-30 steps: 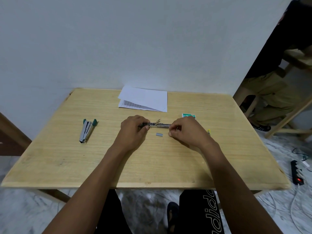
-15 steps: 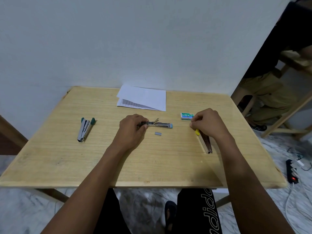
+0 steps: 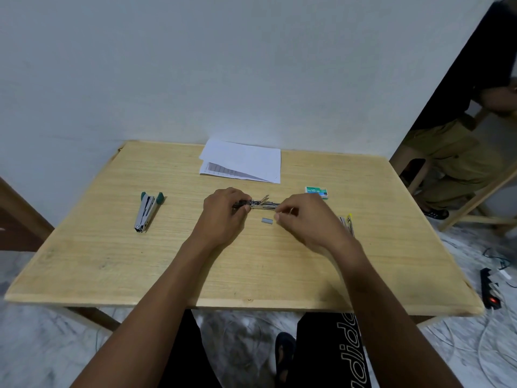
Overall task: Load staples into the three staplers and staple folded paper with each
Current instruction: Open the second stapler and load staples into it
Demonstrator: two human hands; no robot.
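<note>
An opened metal stapler (image 3: 261,204) lies at the middle of the wooden table (image 3: 112,261). My left hand (image 3: 223,214) grips its left end. My right hand (image 3: 305,219) is at its right end, fingertips pinched together on something small and shiny; what it is I cannot tell. A small grey strip of staples (image 3: 267,220) lies on the table just below the stapler. A green-tipped stapler (image 3: 146,212) lies at the left. A yellow-tipped stapler (image 3: 347,223) shows partly behind my right wrist. A green staple box (image 3: 316,192) sits right of centre. Sheets of paper (image 3: 243,162) lie at the back.
The table stands against a white wall. A seated person (image 3: 458,152) and wooden chair legs are at the right. A power strip (image 3: 489,289) with a red light and cables lies on the floor at the right.
My right hand moved from the stapler out to the staple box at the right, then came back to the stapler's right end. The left hand kept hold of the stapler.
</note>
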